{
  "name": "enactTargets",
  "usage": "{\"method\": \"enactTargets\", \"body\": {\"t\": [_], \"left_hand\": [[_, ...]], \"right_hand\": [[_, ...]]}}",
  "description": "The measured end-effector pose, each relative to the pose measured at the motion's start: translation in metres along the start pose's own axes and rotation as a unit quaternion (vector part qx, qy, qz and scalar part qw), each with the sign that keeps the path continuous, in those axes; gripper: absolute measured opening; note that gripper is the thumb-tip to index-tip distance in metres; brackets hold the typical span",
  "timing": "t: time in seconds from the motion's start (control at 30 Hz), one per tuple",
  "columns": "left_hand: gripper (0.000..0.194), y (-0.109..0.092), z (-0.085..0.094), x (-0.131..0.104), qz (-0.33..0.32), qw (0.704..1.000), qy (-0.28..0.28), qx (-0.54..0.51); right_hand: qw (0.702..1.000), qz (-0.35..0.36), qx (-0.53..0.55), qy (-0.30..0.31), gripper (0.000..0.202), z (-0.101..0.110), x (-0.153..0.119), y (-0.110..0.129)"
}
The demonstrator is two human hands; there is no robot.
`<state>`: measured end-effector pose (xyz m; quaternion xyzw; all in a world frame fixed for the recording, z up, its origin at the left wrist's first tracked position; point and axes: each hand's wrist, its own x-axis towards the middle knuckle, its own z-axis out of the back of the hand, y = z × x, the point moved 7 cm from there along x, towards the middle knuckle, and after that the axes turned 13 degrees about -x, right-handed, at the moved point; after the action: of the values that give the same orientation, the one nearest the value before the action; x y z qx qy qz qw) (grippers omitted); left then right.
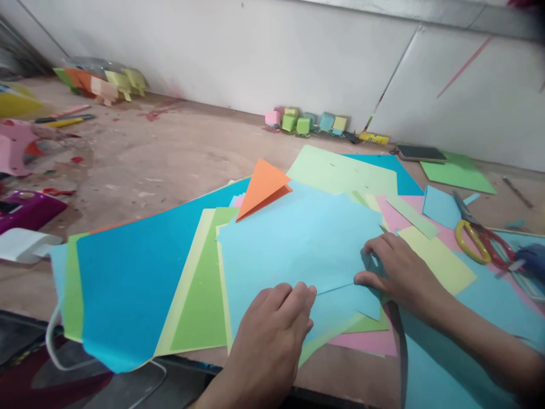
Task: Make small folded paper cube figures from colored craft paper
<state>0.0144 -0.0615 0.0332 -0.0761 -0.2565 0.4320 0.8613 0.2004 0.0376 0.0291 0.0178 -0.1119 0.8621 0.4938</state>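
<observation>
The big light blue paper lies on a pile of other papers on the table. The left hand rests on its near edge, fingers close together – I can't tell if they pinch anything. The right hand is at its right side, with the thumb and fingers clamped on a curled bit of it. A thin dark line runs across it between the 2 hands.

The orange folded triangle sits on its far left corner. To its left are green paper and a dark blue sheet. Past its far edge lies a pale green sheet. To its right are scissors with 2 handle colors – yellow and red.
</observation>
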Motion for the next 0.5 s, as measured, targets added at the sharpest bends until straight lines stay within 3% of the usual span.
{"method": "enactTargets", "body": {"t": [0.17,0.3,0.4,0.5], "left_hand": [[0.033,0.000,0.000,-0.001,0.004,1.000,-0.003,-0.004],[0.033,0.001,-0.001,-0.002,0.011,1.000,0.009,-0.001],[0.033,0.001,-0.001,-0.001,0.012,1.000,0.016,0.005],[0.034,0.003,0.000,0.001,0.018,1.000,0.021,0.009]], "right_hand": [[1.000,0.015,0.015,0.023,0.031,0.006,0.004,-0.006],[0.987,0.140,0.012,-0.074,0.021,0.031,-0.005,0.012],[0.953,0.255,-0.059,-0.155,0.030,0.045,-0.019,0.039],[0.922,0.312,-0.099,-0.207,0.022,0.049,-0.027,0.056]]}}
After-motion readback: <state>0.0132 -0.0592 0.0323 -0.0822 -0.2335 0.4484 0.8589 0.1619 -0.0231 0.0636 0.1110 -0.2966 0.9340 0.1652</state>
